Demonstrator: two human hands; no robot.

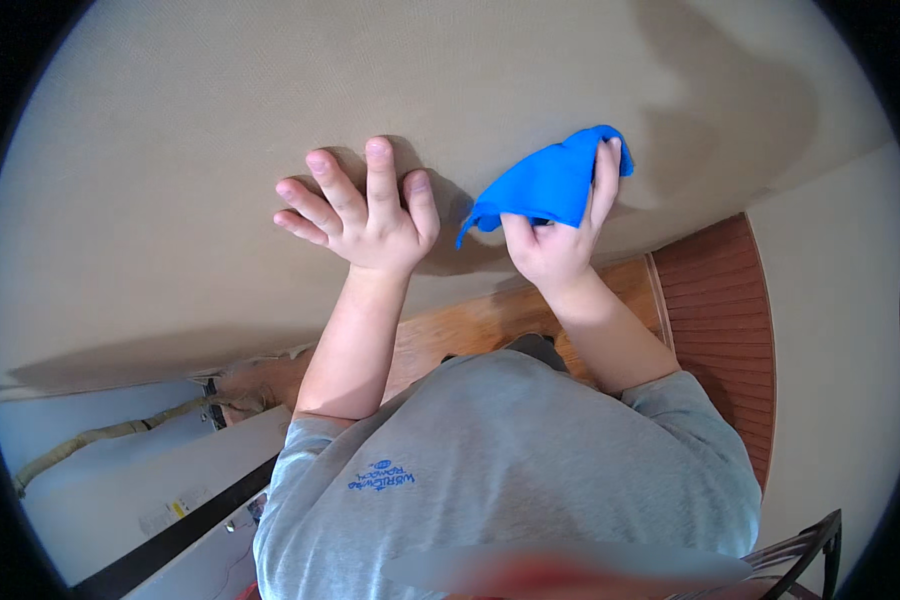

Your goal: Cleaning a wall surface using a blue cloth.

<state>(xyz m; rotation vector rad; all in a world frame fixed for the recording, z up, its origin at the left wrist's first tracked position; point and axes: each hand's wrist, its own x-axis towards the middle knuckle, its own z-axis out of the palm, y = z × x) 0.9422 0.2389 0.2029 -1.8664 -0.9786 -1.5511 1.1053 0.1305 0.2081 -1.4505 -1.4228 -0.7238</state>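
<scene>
My left hand (365, 210) rests against the beige wall (200, 160) in front of me, open with its fingers spread apart. To its right, my right hand (570, 235) holds a bright blue cloth (535, 180), which drapes over part of the fingers and hangs to a loose corner on the left. The cloth is at the wall's surface; whether it presses on it is hard to tell.
Below the wall are a wooden floor (430, 330) and red-brown slatted panelling (710, 310) beside a pale wall (840, 300). At lower left are a wrapped pipe (110, 432) and white appliances (170, 500). A dark metal frame (805, 545) stands at lower right.
</scene>
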